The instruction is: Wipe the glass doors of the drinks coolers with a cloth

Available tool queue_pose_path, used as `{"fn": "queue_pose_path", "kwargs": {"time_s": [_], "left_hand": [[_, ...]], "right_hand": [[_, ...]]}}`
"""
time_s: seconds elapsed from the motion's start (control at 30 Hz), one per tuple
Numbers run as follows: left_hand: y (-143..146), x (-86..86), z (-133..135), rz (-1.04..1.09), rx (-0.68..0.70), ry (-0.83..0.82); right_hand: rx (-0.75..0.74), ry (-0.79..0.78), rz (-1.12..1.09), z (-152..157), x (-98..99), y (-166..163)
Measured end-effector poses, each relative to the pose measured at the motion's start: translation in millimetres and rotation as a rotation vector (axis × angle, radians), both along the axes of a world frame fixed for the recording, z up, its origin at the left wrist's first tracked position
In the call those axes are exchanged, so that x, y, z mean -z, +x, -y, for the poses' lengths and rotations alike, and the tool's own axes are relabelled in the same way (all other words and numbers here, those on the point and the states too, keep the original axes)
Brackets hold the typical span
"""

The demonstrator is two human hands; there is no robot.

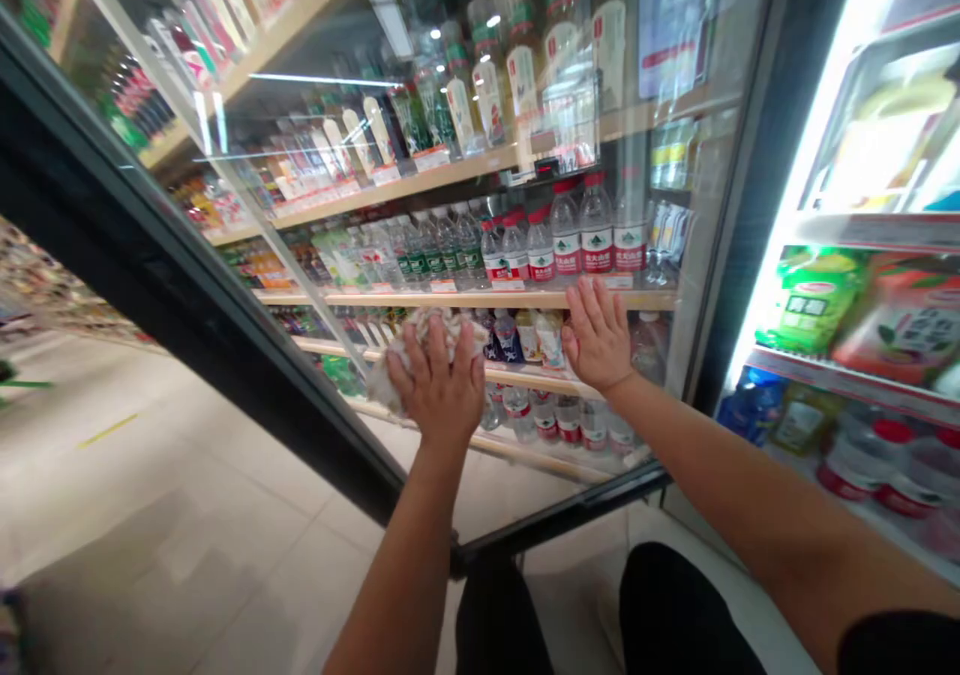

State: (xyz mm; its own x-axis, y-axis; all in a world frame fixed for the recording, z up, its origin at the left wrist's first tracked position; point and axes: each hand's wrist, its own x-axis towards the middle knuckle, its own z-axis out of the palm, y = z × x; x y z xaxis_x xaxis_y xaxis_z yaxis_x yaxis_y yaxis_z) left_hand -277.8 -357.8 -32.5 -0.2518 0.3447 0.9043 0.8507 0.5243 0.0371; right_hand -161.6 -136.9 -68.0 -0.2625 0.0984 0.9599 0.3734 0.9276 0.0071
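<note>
A glass cooler door (480,515) in a dark frame stands swung open in front of me. My left hand (442,385) presses a crumpled, pale cloth (386,383) against the pane, its fingers spread over it. The cloth is partly hidden beneath the palm. To the right, my right hand (602,337) lies on the same glass with its fingers stretched out and nothing in it. Behind the pane, or mirrored in it, show rows of bottles, among them red-capped water bottles (566,240) just above my right hand.
At the right, the lit cooler holds a green bag (814,295), a red bag (907,325) and bottles below. The dark door frame (225,320) slants across the left. Pale floor tiles (187,515) spread out below, and my legs (679,615) are close to the door's bottom edge.
</note>
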Motion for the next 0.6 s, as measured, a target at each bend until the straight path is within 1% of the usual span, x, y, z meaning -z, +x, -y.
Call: {"fn": "queue_pose_path", "kwargs": {"time_s": [0.07,0.1,0.13,0.17,0.2,0.27,0.33,0.37,0.4,0.43,0.5,0.57,0.6], "left_hand": [[-3,-26.4,2,0.0,-0.014,0.054],[-2,-36.5,2,0.004,-0.021,0.08],[-1,-41.7,1,0.011,-0.026,0.099],[2,-40.9,0,0.018,-0.03,0.108],[4,-34.2,-2,0.025,-0.029,0.105],[9,-9.2,-7,0.031,-0.002,0.058],[10,15.0,-11,0.012,0.059,-0.019],[10,20.7,-11,-0.005,0.078,-0.044],[8,20.4,-11,-0.027,0.082,-0.054],[6,14.1,-11,-0.049,0.072,-0.047],[3,-11.2,-10,-0.092,0.024,-0.004],[3,-38.1,-10,-0.125,-0.024,0.043],[4,-46.3,-11,-0.132,-0.04,0.061]], "right_hand": [[-0.007,-0.007,0.001,0,0.5,0],[-0.011,-0.003,-0.003,0,0.4,0],[-0.016,0.004,-0.005,1,0.2,0],[-0.02,0.011,-0.008,1,-0.1,0],[-0.024,0.018,-0.012,1,-0.4,1],[-0.025,0.028,-0.021,1,-0.8,0],[-0.03,0.019,-0.015,1,-0.6,0],[-0.036,0.003,-0.006,1,-0.4,0],[-0.044,-0.014,0.006,0,-0.1,0],[-0.049,-0.03,0.017,0,0.0,0],[-0.042,-0.034,0.019,0,0.0,0],[-0.023,0.011,-0.011,1,-0.7,0],[-0.016,0.044,-0.033,1,-1.1,0]]}}
